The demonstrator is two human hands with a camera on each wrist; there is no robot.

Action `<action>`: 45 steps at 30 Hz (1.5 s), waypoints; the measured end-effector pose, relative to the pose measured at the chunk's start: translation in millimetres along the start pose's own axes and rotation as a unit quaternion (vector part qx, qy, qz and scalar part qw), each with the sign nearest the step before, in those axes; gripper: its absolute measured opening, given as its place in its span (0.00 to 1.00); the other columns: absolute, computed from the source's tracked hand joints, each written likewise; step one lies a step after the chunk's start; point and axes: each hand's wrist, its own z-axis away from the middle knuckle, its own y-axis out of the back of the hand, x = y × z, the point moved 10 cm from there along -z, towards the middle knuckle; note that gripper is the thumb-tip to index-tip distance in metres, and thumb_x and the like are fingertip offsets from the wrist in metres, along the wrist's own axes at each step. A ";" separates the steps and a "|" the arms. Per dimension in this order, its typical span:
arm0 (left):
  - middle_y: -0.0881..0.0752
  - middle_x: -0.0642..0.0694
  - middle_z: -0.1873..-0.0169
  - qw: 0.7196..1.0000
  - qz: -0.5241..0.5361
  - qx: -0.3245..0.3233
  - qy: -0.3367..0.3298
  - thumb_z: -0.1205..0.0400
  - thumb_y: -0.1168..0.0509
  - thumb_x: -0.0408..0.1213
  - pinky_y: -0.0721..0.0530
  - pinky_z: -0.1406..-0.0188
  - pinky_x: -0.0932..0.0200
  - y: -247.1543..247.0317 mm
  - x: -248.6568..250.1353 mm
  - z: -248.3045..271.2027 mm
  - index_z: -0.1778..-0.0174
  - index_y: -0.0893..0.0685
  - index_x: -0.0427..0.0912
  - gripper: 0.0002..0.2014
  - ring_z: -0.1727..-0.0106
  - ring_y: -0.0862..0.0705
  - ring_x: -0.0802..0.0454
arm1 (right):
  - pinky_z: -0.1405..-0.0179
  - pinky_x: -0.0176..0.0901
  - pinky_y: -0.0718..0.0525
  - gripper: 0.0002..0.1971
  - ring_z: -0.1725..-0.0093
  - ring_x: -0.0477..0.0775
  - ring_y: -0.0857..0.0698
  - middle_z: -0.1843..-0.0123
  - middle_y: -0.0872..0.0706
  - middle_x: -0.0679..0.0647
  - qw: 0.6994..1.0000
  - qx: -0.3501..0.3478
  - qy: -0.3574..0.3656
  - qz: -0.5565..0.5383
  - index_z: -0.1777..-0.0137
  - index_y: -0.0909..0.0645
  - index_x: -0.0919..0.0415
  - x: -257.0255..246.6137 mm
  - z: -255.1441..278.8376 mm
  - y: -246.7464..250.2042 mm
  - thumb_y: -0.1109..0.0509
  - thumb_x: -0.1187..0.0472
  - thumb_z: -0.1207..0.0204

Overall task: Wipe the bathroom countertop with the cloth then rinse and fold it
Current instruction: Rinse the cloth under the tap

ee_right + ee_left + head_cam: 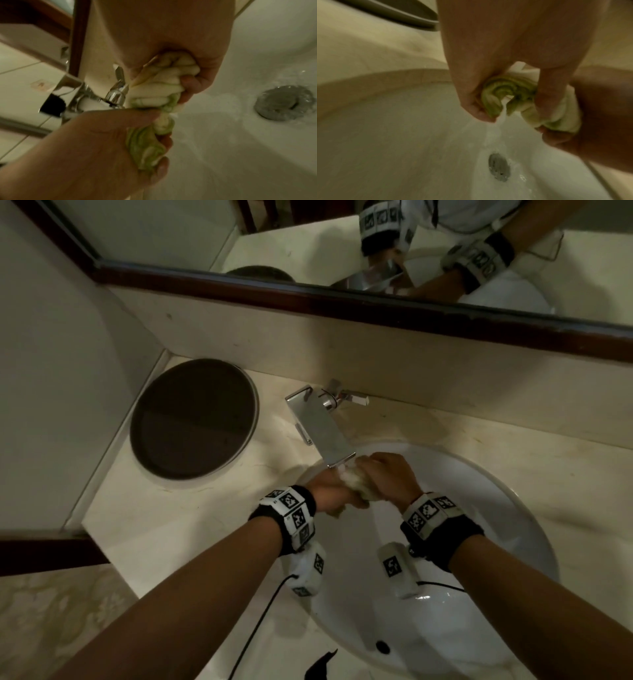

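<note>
I see the cloth point(354, 482) twisted into a tight roll, pale with green parts, held above the white sink point(507, 508) just under the end of the chrome faucet point(323, 429). My left hand point(334, 491) grips one end of the roll with the fingers curled around it, and my right hand point(390, 474) grips the other end in the same closed way; the two hands are touching each other around the cloth. In the left wrist view a thin stream of water point(496, 129) falls from the cloth down to the metal drain point(499, 167). The sink is set in the cream tabletop point(191, 515). On the tabletop, left of the faucet, lies a dark round disc point(193, 419) with a pale rim. Above the back wall there is a mirror point(308, 237) in a dark wooden frame.
</note>
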 end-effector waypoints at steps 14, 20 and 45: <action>0.11 0.37 0.47 0.960 0.271 0.013 0.067 0.19 0.32 0.53 0.13 0.42 0.42 -28.1 -16.8 5.7 0.43 0.15 0.42 0.19 0.46 0.11 0.42 | 0.45 0.63 0.16 0.11 0.48 0.63 0.17 0.48 0.17 0.61 0.984 -0.086 -0.126 -0.090 0.47 0.21 0.63 46.8 31.1 -17.5 0.42 0.58 0.16; 0.14 0.55 0.62 0.995 0.014 0.098 -0.018 0.22 0.28 0.45 0.13 0.61 0.64 12.4 0.9 7.6 0.56 0.17 0.53 0.04 0.60 0.14 0.56 | 0.50 0.55 0.16 0.17 0.42 0.59 0.18 0.41 0.15 0.58 0.963 -0.115 -0.166 -0.177 0.44 0.18 0.57 41.5 34.0 -26.6 0.42 0.47 0.19; 0.23 0.42 0.33 0.867 -0.427 0.169 -0.191 0.14 0.44 0.34 0.22 0.46 0.55 -10.2 57.4 26.6 0.23 0.35 0.44 0.22 0.36 0.19 0.43 | 0.55 0.63 0.11 0.24 0.46 0.68 0.13 0.43 0.12 0.64 0.921 -0.121 -0.257 -0.266 0.39 0.17 0.58 47.5 26.8 -37.5 0.34 0.40 0.25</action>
